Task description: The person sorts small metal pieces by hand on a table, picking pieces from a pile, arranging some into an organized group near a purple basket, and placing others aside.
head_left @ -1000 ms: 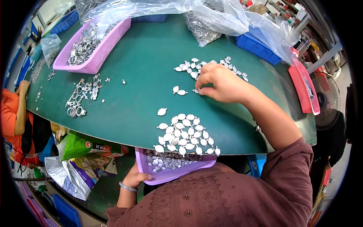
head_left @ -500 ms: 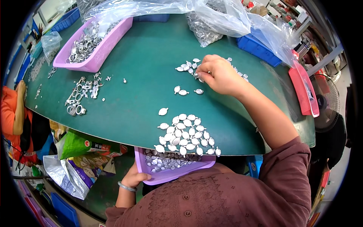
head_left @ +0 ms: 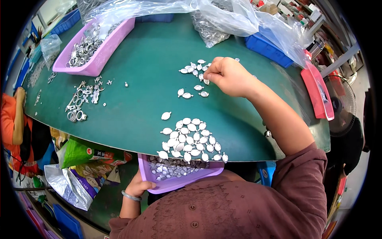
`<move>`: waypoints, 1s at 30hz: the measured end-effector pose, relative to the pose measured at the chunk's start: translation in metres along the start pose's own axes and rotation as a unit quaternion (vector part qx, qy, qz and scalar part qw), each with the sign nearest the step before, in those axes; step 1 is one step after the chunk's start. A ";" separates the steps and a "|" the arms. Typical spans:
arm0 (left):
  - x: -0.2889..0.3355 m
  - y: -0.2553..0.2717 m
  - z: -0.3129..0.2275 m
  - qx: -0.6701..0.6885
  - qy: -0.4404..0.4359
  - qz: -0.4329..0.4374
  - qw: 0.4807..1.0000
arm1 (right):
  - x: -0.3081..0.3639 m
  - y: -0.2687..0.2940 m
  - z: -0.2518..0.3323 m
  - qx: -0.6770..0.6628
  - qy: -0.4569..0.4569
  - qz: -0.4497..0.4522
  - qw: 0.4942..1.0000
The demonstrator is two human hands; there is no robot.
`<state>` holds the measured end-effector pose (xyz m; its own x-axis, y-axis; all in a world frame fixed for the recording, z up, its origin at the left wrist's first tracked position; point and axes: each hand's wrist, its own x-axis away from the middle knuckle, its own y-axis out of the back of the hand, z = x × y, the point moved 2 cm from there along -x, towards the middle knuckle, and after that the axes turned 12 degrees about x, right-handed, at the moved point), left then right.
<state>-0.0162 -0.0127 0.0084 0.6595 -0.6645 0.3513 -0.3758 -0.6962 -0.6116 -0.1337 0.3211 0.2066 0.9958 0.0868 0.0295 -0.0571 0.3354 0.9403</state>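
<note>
My right hand (head_left: 232, 77) reaches over the green table, thumb and fingertips pinched together. Small silvery oval pieces with little end tabs (head_left: 195, 68) lie scattered under and beside its fingertips; the fingers hide whether one is held. Several more ovals (head_left: 198, 87) lie just left of and below that hand. A larger cluster of ovals, pale faces up (head_left: 191, 137), spreads to the near table edge. My left hand (head_left: 138, 186) grips the left side of a purple basket (head_left: 183, 184), thumb over its rim. The basket sits under the table edge, against my body, with many ovals inside.
A pink-purple basket of metal rings (head_left: 101, 59) stands far left, with loose ring and figure-like castings (head_left: 81, 99) before it. Clear plastic sheeting (head_left: 234, 22), a blue bin (head_left: 268, 51) and a red basket (head_left: 317, 93) line the far and right sides. A person in orange (head_left: 8, 119) is at left.
One more oval now lies with the small group left of my right hand, which stays pinched close by. The whole view has shifted slightly. My left hand keeps its hold on the basket.
</note>
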 end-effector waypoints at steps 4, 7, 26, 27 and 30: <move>0.000 -0.003 -0.002 -0.004 0.001 -0.004 1.000 | 0.006 0.002 -0.002 0.028 0.027 0.026 0.999; 0.000 -0.003 -0.002 -0.006 0.010 -0.007 1.000 | 0.009 -0.002 -0.005 0.035 0.037 0.020 0.999; 0.001 0.000 0.000 0.001 0.009 -0.011 1.000 | 0.001 -0.014 0.009 0.106 0.125 -0.013 0.986; 0.001 0.000 0.000 0.002 0.008 -0.012 1.000 | 0.005 -0.016 0.010 0.096 0.113 0.015 0.989; 0.001 0.003 0.001 0.003 0.008 -0.004 1.000 | 0.008 -0.009 0.015 0.062 0.137 0.057 0.987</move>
<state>-0.0157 -0.0152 0.0067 0.6515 -0.6638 0.3674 -0.3664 -0.6993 -0.6138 -0.1238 0.3049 0.2031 0.9258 0.3731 0.0603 -0.1408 0.1926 0.9711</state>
